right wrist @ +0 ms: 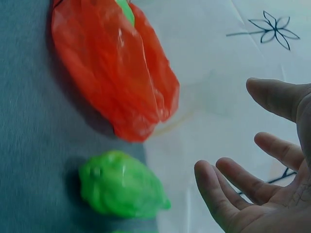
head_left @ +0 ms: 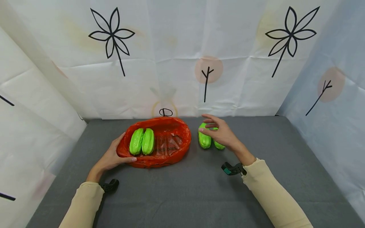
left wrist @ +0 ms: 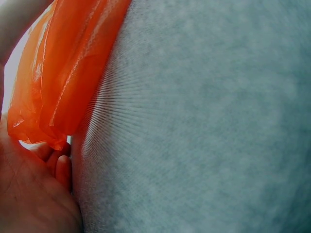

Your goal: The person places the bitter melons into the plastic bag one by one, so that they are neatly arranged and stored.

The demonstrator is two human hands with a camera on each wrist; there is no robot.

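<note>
We see our left hand [head_left: 109, 158] resting against the near left rim of an orange plastic bag [head_left: 171, 142] that lies open like a shallow bowl on the grey table [head_left: 182, 190]; the thumb lies along the bag's front edge and the fingers curl round its side, so the hand is grasping the rim (the left wrist view shows the fingertips [left wrist: 58, 165] tucked under the orange film [left wrist: 63, 73]). Inside the bag, toward its left half, two green chayotes [head_left: 142, 141] lie side by side, touching. Our right hand [head_left: 220, 133] hovers with fingers spread and relaxed just above two more green chayotes [head_left: 204, 139] that sit on the table just to the right of the bag, apart from it; in the right wrist view the palm [right wrist: 272, 184] is loose and holds nothing, with one chayote [right wrist: 119, 187] below the fingers. Both sleeves [head_left: 273, 196] are cream-coloured, and a small black clip [head_left: 232, 169] sits at each wrist. White sheets printed with black flower outlines [head_left: 112, 34] wall the table on three sides.
</note>
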